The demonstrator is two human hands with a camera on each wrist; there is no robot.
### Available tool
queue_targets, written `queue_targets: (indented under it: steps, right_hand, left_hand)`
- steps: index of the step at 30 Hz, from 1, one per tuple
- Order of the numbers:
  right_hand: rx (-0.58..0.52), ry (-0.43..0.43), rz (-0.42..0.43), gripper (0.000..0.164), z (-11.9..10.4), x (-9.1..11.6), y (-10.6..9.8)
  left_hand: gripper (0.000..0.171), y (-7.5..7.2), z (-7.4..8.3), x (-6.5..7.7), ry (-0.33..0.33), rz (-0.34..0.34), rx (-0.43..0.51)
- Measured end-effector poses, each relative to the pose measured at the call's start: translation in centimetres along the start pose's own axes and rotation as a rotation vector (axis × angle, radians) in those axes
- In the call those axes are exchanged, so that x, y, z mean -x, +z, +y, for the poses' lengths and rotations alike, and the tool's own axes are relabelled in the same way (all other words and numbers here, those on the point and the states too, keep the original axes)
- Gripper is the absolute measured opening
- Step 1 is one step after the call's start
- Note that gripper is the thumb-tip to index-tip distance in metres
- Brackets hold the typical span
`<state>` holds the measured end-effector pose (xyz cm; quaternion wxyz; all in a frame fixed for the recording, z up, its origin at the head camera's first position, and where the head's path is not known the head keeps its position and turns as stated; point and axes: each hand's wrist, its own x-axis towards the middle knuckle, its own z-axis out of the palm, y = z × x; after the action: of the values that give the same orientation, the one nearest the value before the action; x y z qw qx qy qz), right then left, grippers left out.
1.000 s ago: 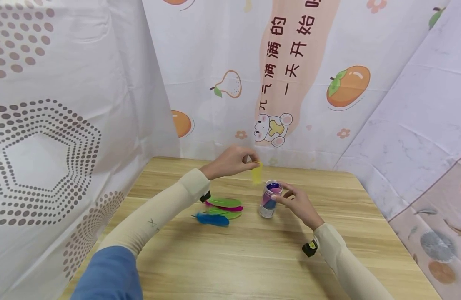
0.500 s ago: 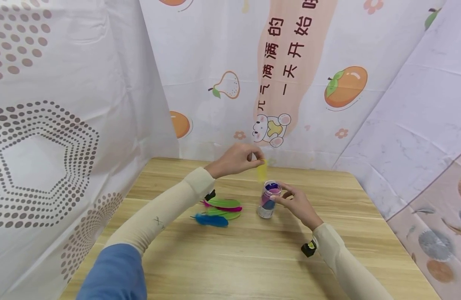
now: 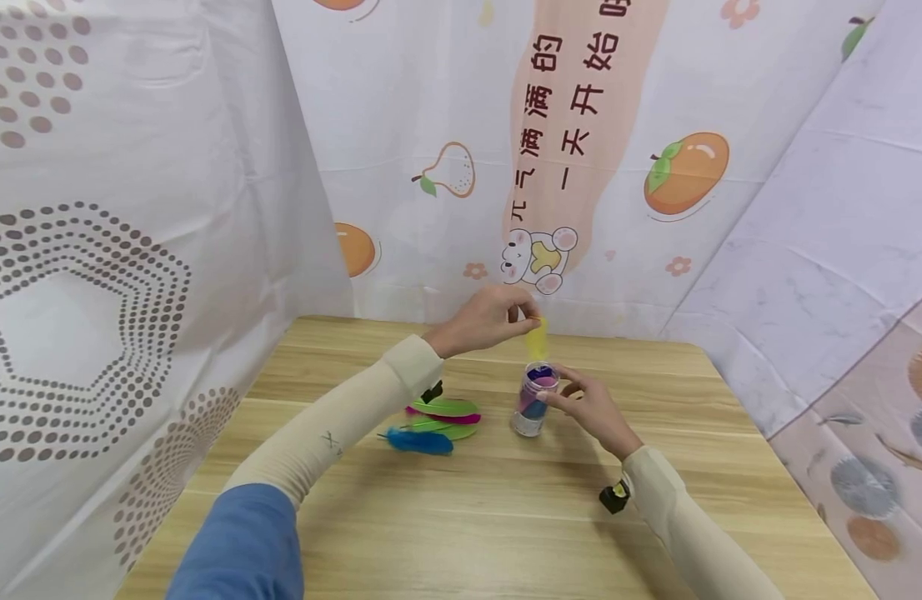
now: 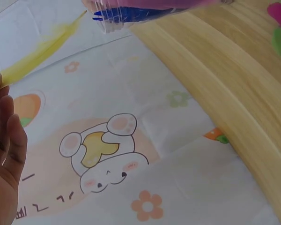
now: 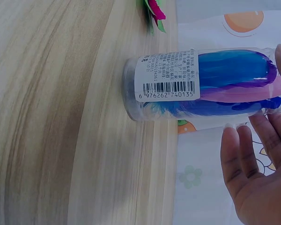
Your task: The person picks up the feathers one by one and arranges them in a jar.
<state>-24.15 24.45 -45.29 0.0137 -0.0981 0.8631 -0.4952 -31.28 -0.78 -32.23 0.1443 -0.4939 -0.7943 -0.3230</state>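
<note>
My left hand (image 3: 494,317) pinches a yellow feather (image 3: 537,340) by its tip, and the feather hangs just over the mouth of a clear jar (image 3: 527,423). In the left wrist view the feather's thin quill end points at the jar's rim. Blue, purple and pink feathers (image 5: 234,70) fill the jar, which stands on the table and carries a white barcode label (image 5: 166,77). My right hand (image 3: 596,408) holds the jar near its top, thumb on one side and fingers on the other.
Left of the jar, several loose feathers lie in a small pile: green feathers (image 3: 449,407), a magenta feather (image 3: 468,418) and a blue feather (image 3: 419,441). The wooden table (image 3: 461,517) ends at a printed curtain (image 3: 401,100) behind.
My left hand has moved right with the yellow feather, from left of the jar to above its mouth. The right hand keeps its hold on the jar.
</note>
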Motion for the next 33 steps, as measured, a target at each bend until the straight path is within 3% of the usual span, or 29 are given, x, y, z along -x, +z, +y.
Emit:
queue_targets:
  steps: [15,33]
  right_hand:
    - [-0.009,0.004,0.000,0.078,-0.3,0.0,0.2]
    - [0.000,0.027,-0.012,0.083,-0.2,0.0,0.0]
  left_hand:
    - [0.004,2.1,-0.3,-0.1,-0.012,-0.012,0.027]
    - [0.007,4.4,-0.9,1.2,-0.035,-0.155,0.056]
